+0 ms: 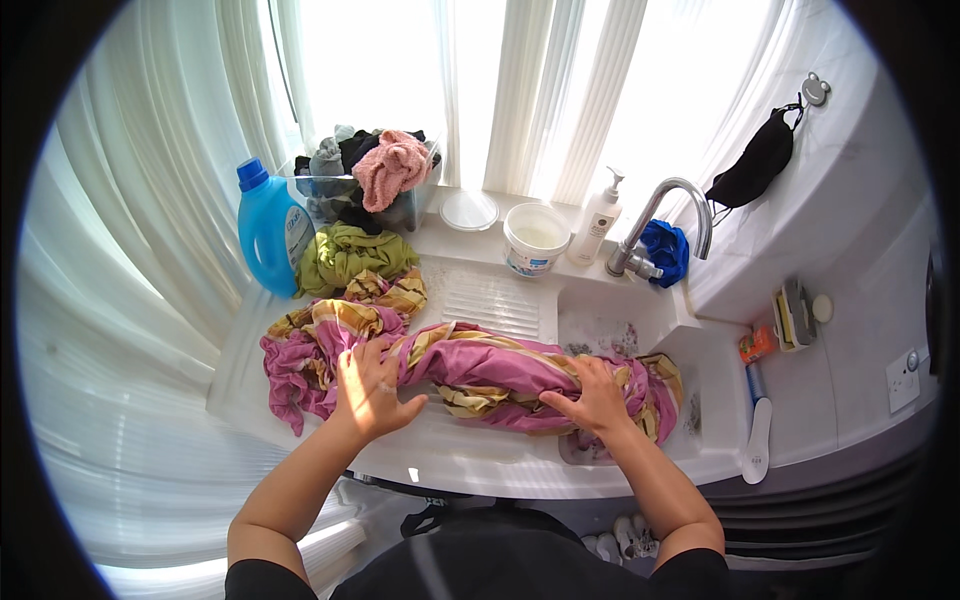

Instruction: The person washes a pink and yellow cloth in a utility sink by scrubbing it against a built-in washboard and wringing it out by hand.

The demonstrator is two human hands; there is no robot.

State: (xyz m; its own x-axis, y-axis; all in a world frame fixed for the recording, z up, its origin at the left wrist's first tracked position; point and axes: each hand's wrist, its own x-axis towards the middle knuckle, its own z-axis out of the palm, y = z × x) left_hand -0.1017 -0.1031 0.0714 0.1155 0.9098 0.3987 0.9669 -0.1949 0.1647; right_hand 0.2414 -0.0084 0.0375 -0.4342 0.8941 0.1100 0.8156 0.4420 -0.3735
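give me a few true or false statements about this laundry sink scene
1. Both hands rest on the pink and yellow striped cloth. True: left hand, right hand.
2. The blue detergent bottle lies on its side. False: it stands upright.
3. A green garment sits beside the blue detergent bottle. True.
4. The white tub has its lid on. False: it is open; a round lid lies beside it.
5. Water streams from the faucet. False: none visible.

A blue detergent bottle (270, 231) with a pale label stands at the counter's left. A white round tub (534, 240) and a slim white pump bottle (597, 222) stand beside the tap.
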